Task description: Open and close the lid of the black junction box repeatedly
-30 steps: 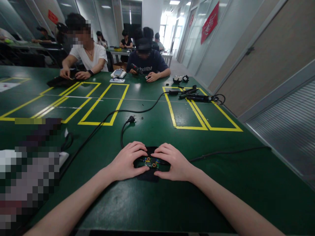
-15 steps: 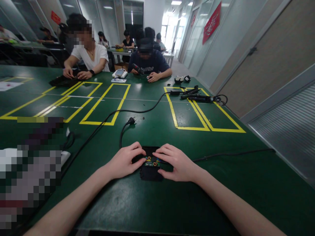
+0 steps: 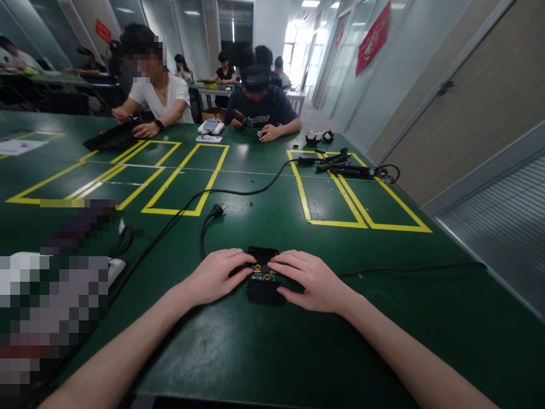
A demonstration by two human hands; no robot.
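A small green circuit board (image 3: 258, 277) with two ring-shaped copper coils lies low in the middle of the head view. Behind it sits one black plastic case half (image 3: 263, 253); in front lies the other black case half (image 3: 264, 293). My left hand (image 3: 221, 274) has its thumb and fingers closed on the board's left end. At the right end, the fingers of my right hand (image 3: 306, 279) close on the board, while its thumb touches the front case half. My fingers hide both ends of the board and the wires there.
A black cord with a plug (image 3: 218, 210) runs from behind my left hand. Another black cable (image 3: 187, 204) crosses the green table. Soldering-type black tools (image 3: 344, 169) lie at the back right, near yellow tape. Two co-workers sit opposite; blurred items (image 3: 59, 318) stand at left.
The plug has shifted left. The board and case halves have moved slightly away from me, and my left fingers have drawn closer together. The co-worker at left has lifted one hand.
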